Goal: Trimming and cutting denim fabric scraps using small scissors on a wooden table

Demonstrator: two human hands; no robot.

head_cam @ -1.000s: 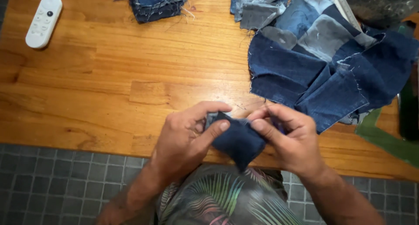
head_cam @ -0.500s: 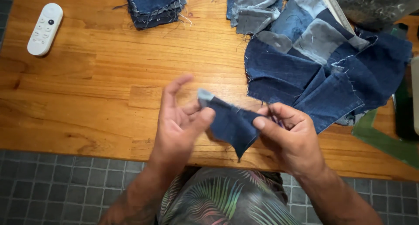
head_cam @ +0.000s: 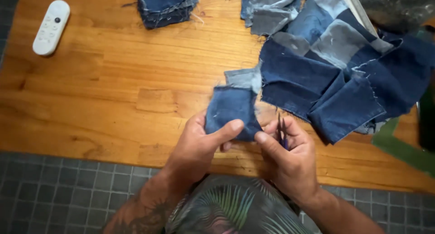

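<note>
A wooden table [head_cam: 113,93] fills most of the view, its near edge running along the bottom above a floor of small grey tiles [head_cam: 54,197]. The left and middle of the table lie open, with bare wood between the near edge and the things at the far edge.

On the right, a large patchwork of sewn denim pieces [head_cam: 335,75], dark and pale blue with frayed edges, spreads from the far edge toward the near edge, one dark corner coming down close beside the right hand. A stack of dark denim squares [head_cam: 165,5] sits at the far edge, left of the middle, and a pale grey-blue pile of denim scraps [head_cam: 267,9] lies just beside the patchwork's upper left. A green strip [head_cam: 398,148] shows under the patchwork at the right. A white remote control [head_cam: 51,27] lies tilted at the far left, well apart from everything else.

Near the table's near edge, at the middle, both hands hold up a small dark denim square [head_cam: 231,111] with a paler flap at its top. The left hand [head_cam: 199,148] is clamped on the square's lower left, thumb pressed across its front. The right hand [head_cam: 290,157] pinches the lower right corner with its thumb while its fingers are closed around a pair of slim dark-handled snips [head_cam: 282,132] pointing up.
</note>
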